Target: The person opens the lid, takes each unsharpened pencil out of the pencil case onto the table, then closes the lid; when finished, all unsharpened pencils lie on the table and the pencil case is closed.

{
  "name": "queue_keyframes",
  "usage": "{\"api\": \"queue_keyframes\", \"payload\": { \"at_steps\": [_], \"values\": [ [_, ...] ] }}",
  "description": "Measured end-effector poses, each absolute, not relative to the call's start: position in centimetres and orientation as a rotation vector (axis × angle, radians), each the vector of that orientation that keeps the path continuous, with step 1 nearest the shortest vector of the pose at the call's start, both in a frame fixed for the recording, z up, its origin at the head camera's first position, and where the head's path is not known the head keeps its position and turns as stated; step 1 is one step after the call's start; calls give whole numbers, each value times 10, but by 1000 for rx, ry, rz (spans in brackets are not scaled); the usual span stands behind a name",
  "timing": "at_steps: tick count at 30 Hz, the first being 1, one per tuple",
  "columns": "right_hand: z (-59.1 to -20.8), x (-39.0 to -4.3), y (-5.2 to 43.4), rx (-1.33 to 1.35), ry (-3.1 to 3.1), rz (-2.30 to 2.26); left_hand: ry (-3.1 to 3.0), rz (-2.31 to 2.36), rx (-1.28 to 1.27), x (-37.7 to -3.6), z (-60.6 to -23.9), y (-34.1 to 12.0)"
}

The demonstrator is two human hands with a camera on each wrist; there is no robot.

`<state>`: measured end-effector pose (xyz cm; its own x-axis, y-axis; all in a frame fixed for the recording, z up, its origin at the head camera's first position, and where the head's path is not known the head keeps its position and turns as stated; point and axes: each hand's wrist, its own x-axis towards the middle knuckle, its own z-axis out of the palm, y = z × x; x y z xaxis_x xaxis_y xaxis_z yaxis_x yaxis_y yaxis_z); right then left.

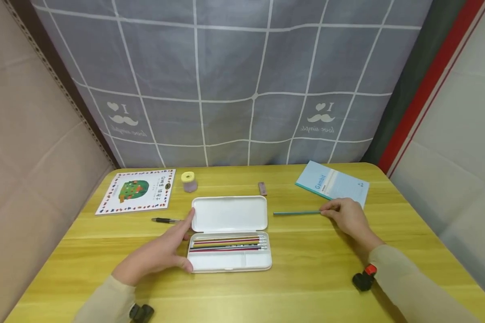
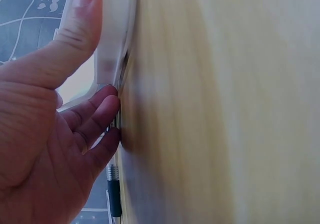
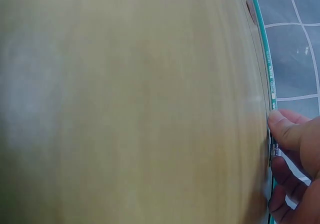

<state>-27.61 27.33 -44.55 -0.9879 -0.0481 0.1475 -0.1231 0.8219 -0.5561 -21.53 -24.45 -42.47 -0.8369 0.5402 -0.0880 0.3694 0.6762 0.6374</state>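
Observation:
A white pencil case [image 1: 229, 264] lies unfolded on the table, with several pencils [image 1: 226, 243] in its lower half. My left hand [image 1: 161, 251] rests against the case's left side, thumb at the near corner and index finger by the lid's edge. In the left wrist view the thumb lies along the white case [image 2: 112, 39], and the other fingers bend slightly beside it. Between thumb and fingertips, my right hand [image 1: 347, 219] pinches one end of a green pencil [image 1: 295, 213]. The right wrist view shows printed marks on this pencil [image 3: 260, 24], close along the tabletop.
Behind the left hand lies a black pen [image 1: 163, 220]. A picture book [image 1: 145, 204] and a yellow-lidded small jar [image 1: 189, 183] stand at back left. A small reddish-brown block [image 1: 262, 188] lies behind the case. Beyond the right hand is a blue notebook [image 1: 335, 179].

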Motion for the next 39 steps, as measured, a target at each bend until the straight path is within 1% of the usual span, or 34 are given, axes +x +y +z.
{"api": "queue_keyframes", "payload": {
  "at_steps": [8, 29, 39],
  "values": [
    [-443, -276, 272, 105, -2911, 890, 2631, 901, 725, -214, -422, -243],
    [-447, -273, 273, 139, -2904, 868, 2616, 902, 708, -213, -425, -244],
    [-445, -266, 271, 138, -2850, 903, 2633, 872, 722, -213, -425, -244]
  ]
}}
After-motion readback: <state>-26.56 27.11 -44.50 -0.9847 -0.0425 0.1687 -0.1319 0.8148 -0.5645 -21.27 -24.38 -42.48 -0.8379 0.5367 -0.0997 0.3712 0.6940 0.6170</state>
